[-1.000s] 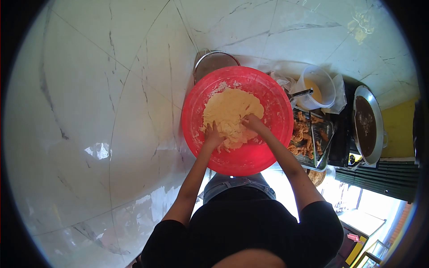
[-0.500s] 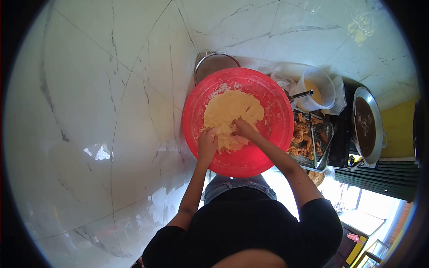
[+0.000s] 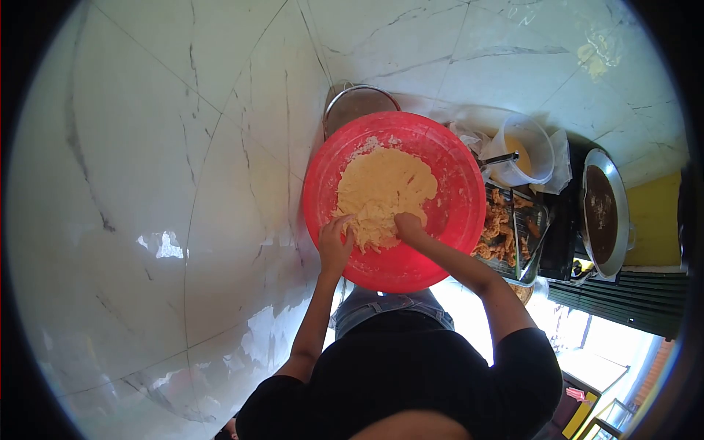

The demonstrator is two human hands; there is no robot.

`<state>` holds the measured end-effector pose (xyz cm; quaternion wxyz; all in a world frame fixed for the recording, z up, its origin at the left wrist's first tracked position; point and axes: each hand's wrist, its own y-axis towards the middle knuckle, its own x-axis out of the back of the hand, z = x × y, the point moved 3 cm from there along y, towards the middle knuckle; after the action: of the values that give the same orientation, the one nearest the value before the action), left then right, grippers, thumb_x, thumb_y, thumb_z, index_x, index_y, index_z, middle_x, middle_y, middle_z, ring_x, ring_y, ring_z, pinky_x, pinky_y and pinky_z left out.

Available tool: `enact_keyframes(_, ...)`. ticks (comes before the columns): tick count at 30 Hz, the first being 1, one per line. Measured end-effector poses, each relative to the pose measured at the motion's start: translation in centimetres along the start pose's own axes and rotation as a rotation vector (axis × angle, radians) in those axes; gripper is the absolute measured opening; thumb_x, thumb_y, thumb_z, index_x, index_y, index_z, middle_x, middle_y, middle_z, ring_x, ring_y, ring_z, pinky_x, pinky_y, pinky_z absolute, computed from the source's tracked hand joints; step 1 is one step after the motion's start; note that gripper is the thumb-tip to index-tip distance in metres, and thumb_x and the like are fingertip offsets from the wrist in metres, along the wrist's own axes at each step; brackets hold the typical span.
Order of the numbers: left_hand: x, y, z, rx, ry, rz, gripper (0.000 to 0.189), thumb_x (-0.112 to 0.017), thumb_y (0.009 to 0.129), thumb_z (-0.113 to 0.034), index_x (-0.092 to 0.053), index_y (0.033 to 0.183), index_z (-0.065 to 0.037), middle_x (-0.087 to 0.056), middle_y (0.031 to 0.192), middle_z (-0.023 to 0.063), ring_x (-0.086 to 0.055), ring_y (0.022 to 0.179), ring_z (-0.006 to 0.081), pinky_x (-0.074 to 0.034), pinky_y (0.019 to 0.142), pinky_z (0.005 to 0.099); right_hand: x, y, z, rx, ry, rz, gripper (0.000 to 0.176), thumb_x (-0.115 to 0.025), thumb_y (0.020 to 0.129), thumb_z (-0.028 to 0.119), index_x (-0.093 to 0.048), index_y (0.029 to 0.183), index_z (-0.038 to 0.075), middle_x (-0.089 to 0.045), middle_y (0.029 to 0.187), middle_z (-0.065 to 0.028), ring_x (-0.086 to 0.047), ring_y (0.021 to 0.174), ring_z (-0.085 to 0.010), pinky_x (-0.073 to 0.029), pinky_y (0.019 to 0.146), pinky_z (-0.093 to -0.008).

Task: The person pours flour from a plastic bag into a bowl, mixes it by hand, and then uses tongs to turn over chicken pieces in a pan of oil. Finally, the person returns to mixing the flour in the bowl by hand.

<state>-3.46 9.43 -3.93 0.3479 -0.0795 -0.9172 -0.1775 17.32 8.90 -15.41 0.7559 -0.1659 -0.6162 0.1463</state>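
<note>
A wide, pale yellow dough (image 3: 385, 180) lies spread in a large red basin (image 3: 458, 213), with ragged, stringy bits along its near edge. At the dough's near left edge, my left hand (image 3: 334, 246) has its fingers and thumb curled around some of it. My right hand (image 3: 409, 227) is closed in a fist against the near right part of the dough. Its fingertips are hidden. Dry flour clings to the dough's far left side and the basin wall.
Fried pieces (image 3: 499, 227) sit on a rack tray (image 3: 524, 275) right of the basin. Behind them stands a clear plastic tub (image 3: 539, 150) with yellowish contents and a dark handle. A wide pan (image 3: 622, 213) of dark liquid is farther right. A metal-rimmed round container (image 3: 359, 103) touches the tiled wall.
My right hand has moved toward me and its spread fingers have closed into a fist. The left hand has shifted slightly left and down. The view has moved a little.
</note>
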Motion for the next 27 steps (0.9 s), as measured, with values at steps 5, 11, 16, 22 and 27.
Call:
enact_keyframes(5, -0.3, 0.0, -0.2, -0.026, 0.069, -0.018, 0.025, -0.054, 0.078, -0.011, -0.057, 0.102, -0.009, -0.058, 0.095, 0.0089, -0.053, 0.091, 0.0253, -0.036, 0.086, 0.0369, -1.3, 0.7, -0.8, 0.066, 0.037, -0.022, 0.029, -0.071, 0.057, 0.018, -0.060, 0.079, 0.003, -0.062, 0.080, -0.0143, -0.061, 0.079, -0.0299, -0.049, 0.064, -0.0393)
enact_keyframes(11, -0.3, -0.1, -0.1, -0.030, 0.063, -0.019, 0.025, -0.054, 0.078, -0.012, -0.057, 0.102, -0.010, -0.058, 0.094, 0.0086, -0.053, 0.091, 0.0249, -0.036, 0.086, 0.0372, 1.2, -0.7, -1.0, 0.077, 0.064, 0.020, 0.033, -0.072, 0.056, 0.024, -0.060, 0.079, 0.003, -0.061, 0.079, -0.0150, -0.061, 0.078, -0.0296, -0.049, 0.066, -0.0389)
enact_keyframes(16, -0.3, -0.2, -0.2, -0.021, 0.073, -0.021, 0.025, -0.054, 0.078, -0.013, -0.057, 0.102, -0.011, -0.058, 0.095, 0.0085, -0.053, 0.091, 0.0247, -0.035, 0.087, 0.0373, 1.7, -0.3, -1.8, 0.070, 0.125, 0.050, 0.030, -0.073, 0.055, 0.023, -0.061, 0.075, 0.003, -0.062, 0.074, -0.0125, -0.061, 0.071, -0.0280, -0.048, 0.063, -0.0360)
enact_keyframes(22, -0.3, -0.3, -0.1, -0.006, 0.061, -0.003, 0.025, -0.054, 0.078, -0.013, -0.057, 0.102, -0.011, -0.058, 0.095, 0.0088, -0.053, 0.092, 0.0248, -0.034, 0.088, 0.0375, 2.5, 1.1, -4.0, 0.179, 0.343, 0.235, 0.028, -0.067, 0.064, 0.027, -0.059, 0.060, 0.000, -0.052, 0.050, -0.0098, -0.055, 0.050, -0.0154, -0.042, 0.048, -0.0286)
enact_keyframes(27, -0.3, -0.1, -0.1, -0.008, 0.072, 0.000, 0.024, -0.055, 0.078, -0.014, -0.058, 0.102, -0.011, -0.058, 0.095, 0.0089, -0.053, 0.092, 0.0250, -0.034, 0.089, 0.0378, 6.5, 2.0, -5.8, 0.215, 0.651, 0.166, 0.029, -0.066, 0.064, 0.029, -0.060, 0.060, 0.001, -0.052, 0.051, -0.0084, -0.052, 0.050, -0.0129, -0.040, 0.048, -0.0300)
